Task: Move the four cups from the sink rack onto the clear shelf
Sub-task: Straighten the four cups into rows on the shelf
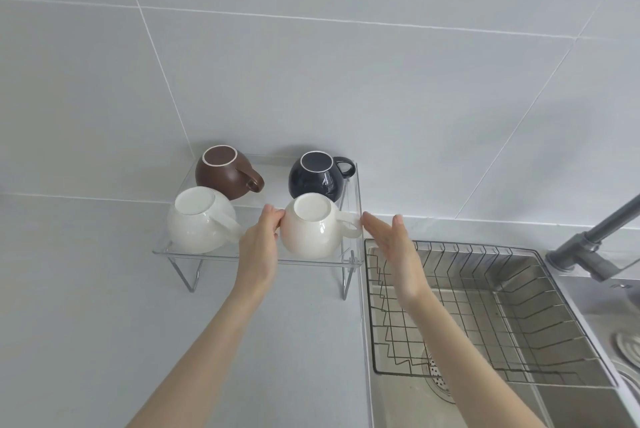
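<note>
On the clear shelf (194, 252), my left hand (260, 243) touches the cream cup's (311, 232) left flank. My right hand (393, 242) hovers flat and empty just right of its handle.

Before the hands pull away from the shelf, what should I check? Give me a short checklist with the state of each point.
1. All four cups on the clear shelf: ok.
2. Sink rack holds no cup: ok.
3. Cups upside down, bases up: ok.
4. Front right cream cup fully inside the shelf edge: ok.
5. Left hand off that cup: not ok, fingertips touch it.
6. Right hand free: ok, open beside the shelf, holding nothing.
</note>
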Motion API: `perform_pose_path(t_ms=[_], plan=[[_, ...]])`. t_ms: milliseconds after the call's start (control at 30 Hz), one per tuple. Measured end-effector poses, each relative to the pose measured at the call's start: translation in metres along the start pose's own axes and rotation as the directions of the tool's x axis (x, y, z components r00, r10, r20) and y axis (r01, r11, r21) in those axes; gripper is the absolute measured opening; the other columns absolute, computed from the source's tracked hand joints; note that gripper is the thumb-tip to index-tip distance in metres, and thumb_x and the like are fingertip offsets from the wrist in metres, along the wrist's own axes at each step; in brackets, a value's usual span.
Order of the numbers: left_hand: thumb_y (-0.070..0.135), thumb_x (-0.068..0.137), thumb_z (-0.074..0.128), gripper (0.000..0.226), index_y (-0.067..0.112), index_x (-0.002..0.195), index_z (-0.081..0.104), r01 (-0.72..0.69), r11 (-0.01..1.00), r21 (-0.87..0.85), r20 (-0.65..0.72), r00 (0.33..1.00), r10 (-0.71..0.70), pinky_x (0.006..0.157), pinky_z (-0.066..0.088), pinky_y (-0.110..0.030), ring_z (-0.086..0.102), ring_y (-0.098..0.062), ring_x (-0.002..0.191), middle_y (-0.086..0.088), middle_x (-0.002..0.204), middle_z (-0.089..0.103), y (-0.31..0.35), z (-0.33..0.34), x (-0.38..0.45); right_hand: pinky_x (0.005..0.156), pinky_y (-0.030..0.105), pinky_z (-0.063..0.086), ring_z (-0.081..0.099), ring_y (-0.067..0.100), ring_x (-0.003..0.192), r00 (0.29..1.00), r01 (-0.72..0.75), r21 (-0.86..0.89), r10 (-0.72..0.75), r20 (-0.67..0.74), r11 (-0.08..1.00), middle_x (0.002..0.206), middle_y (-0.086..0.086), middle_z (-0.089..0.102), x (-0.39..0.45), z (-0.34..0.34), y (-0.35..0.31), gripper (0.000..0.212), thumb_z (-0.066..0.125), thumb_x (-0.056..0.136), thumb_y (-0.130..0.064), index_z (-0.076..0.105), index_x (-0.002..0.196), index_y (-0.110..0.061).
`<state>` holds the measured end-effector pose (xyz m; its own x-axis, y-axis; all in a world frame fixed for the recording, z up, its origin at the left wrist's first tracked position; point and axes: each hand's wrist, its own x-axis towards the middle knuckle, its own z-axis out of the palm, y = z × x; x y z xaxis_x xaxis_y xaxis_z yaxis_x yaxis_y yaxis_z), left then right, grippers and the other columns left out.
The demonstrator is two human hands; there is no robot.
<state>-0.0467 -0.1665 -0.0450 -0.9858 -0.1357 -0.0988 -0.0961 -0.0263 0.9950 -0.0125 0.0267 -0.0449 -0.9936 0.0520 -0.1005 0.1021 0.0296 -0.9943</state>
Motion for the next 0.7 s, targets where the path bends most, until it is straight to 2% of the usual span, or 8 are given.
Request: perform_pose_path(t_ms=[67,100,167,200,300,433,500,700], plan=[[0.052,0.080,0.031,0.040,0.024,0.094,0.056,0.019,1.000,-0.005,-0.005,1.000,-0.019,0.089,0.034,-0.033,0.050,-0.019,0.094,-0.003,0.094,0.054,0.004,-0.002,0.013,0.114,0.034,0.023,0.043,0.007,0.128,0.998,0.025,0.036,-0.023,-0.050,0.999,0.137,-0.004,0.051,0.016,-0.005,-0.010,0.057,0.014,0.093,-0.051,0.050,0.128,-0.024],[0.052,0.082,0.030,0.050,0.022,0.110,0.058,0.034,0.999,0.010,0.005,0.999,-0.034,0.094,0.033,-0.032,0.052,-0.021,0.106,-0.005,0.107,0.058,0.007,-0.001,0.021,0.113,0.032,0.025,0.044,0.008,0.127,0.997,0.036,0.056,-0.032,-0.069,0.998,0.139,-0.001,0.050,0.026,-0.007,-0.016,0.056,0.014,0.094,-0.049,0.048,0.130,-0.022],[0.057,0.082,0.025,0.065,0.019,0.128,0.051,0.040,0.992,0.118,0.051,0.998,-0.046,0.102,0.025,-0.028,0.040,-0.016,0.130,0.000,0.137,0.049,0.017,0.002,0.037,0.112,0.031,0.024,0.042,0.009,0.129,0.997,0.046,0.061,-0.042,-0.072,0.997,0.142,-0.002,0.046,0.049,-0.008,-0.029,0.056,0.014,0.095,-0.047,0.045,0.132,-0.019],[0.058,0.083,0.023,0.067,0.019,0.131,0.047,0.031,0.990,0.134,0.082,0.996,-0.042,0.103,0.022,-0.027,0.032,-0.014,0.135,0.002,0.144,0.042,0.023,0.006,0.045,0.114,0.031,0.022,0.039,0.008,0.132,0.998,0.040,0.051,-0.037,-0.055,0.998,0.144,-0.003,0.043,0.061,-0.007,-0.033,0.057,0.013,0.095,-0.048,0.043,0.134,-0.019],[0.054,0.090,0.018,0.062,0.017,0.138,0.036,0.108,0.991,0.082,0.169,0.978,-0.120,0.102,0.015,-0.022,0.021,-0.010,0.139,0.003,0.152,0.028,0.036,0.022,0.067,0.118,0.036,0.010,0.026,0.007,0.138,1.000,-0.024,0.015,0.024,0.008,1.000,0.150,-0.005,0.033,0.093,-0.001,-0.038,0.059,0.010,0.094,-0.051,0.036,0.138,-0.022],[0.060,0.087,0.016,0.071,0.016,0.141,0.027,0.205,0.973,0.107,0.184,0.958,-0.222,0.104,0.016,-0.024,0.020,-0.013,0.141,0.002,0.154,0.024,0.031,0.033,0.079,0.119,0.037,0.000,0.008,0.007,0.143,0.992,-0.115,0.022,0.114,0.054,0.993,0.155,-0.008,0.018,0.119,0.007,-0.027,0.059,0.009,0.092,-0.055,0.028,0.141,-0.028],[0.063,0.085,0.016,0.074,0.017,0.141,0.028,0.209,0.972,0.112,0.172,0.959,-0.226,0.106,0.016,-0.027,0.021,-0.015,0.141,0.002,0.153,0.024,0.028,0.033,0.079,0.118,0.036,-0.002,0.005,0.006,0.143,0.991,-0.125,0.024,0.124,0.058,0.992,0.156,-0.011,0.015,0.123,0.007,-0.020,0.059,0.009,0.091,-0.057,0.027,0.140,-0.031],[0.061,0.087,0.016,0.070,0.019,0.142,0.027,0.201,0.977,0.076,0.206,0.955,-0.213,0.101,0.017,-0.023,0.020,-0.014,0.141,0.003,0.154,0.023,0.029,0.028,0.075,0.109,0.028,-0.001,0.003,0.005,0.143,0.995,-0.091,0.000,0.091,0.045,0.996,0.155,-0.012,0.014,0.118,0.011,-0.014,0.059,0.007,0.091,-0.057,0.028,0.140,-0.033]])
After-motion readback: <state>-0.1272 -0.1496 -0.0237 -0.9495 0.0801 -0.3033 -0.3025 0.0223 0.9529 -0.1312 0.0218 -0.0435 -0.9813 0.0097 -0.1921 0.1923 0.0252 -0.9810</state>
